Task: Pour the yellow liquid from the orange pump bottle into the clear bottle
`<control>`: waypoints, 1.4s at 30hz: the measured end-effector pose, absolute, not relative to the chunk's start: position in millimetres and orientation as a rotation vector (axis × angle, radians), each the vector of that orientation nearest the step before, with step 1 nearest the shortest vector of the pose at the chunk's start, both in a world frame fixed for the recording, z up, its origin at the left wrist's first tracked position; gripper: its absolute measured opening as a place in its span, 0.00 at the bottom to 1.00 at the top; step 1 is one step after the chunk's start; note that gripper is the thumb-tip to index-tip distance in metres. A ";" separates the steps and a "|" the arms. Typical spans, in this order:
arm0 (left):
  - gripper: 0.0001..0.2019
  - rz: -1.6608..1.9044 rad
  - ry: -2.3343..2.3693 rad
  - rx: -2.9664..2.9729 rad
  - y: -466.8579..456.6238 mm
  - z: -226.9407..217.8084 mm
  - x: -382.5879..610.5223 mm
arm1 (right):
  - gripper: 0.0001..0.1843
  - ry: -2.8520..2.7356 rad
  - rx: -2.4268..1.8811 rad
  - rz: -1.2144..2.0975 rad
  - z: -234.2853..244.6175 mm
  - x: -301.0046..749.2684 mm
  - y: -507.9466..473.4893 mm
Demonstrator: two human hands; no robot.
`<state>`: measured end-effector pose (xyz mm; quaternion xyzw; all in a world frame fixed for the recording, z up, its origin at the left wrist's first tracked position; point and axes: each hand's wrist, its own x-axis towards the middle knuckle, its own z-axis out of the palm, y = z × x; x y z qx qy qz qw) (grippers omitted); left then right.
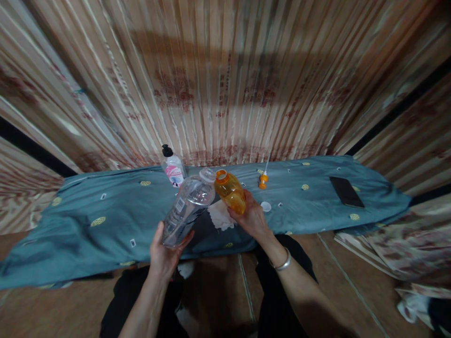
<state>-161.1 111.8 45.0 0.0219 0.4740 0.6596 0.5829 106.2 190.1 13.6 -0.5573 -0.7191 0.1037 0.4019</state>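
My left hand (165, 253) is wrapped round the base of a clear plastic bottle (186, 209), tilted with its open neck pointing away toward the orange bottle. My right hand (251, 218) grips an orange translucent bottle (230, 191), also tilted, its open mouth close to the clear bottle's neck. Both are held just above a blue-grey cloth (105, 220) laid over a low surface. A white tissue (220, 215) lies under the bottles. A small white cap (265, 206) rests on the cloth just right of my right hand.
A clear pump bottle with a pink label (172, 168) stands behind the clear bottle. An orange pump top with a white tube (263, 178) lies further right. A black phone (346, 191) lies at the right end. Striped curtain (225, 84) hangs behind. Folded fabric (398, 249) lies on the floor at right.
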 end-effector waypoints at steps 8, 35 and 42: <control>0.11 1.625 1.118 0.173 107.0 44.4 -177.6 | 0.34 -1.822 -1.395 0.265 16.4 105.6 187.1; 0.37 1.671 1.275 0.292 94.1 73.5 -173.6 | 0.37 -1.934 -1.420 0.257 24.4 107.1 183.8; 0.38 1.683 1.297 0.284 93.4 80.2 -170.2 | 0.39 -1.909 -1.426 0.276 21.9 108.0 186.6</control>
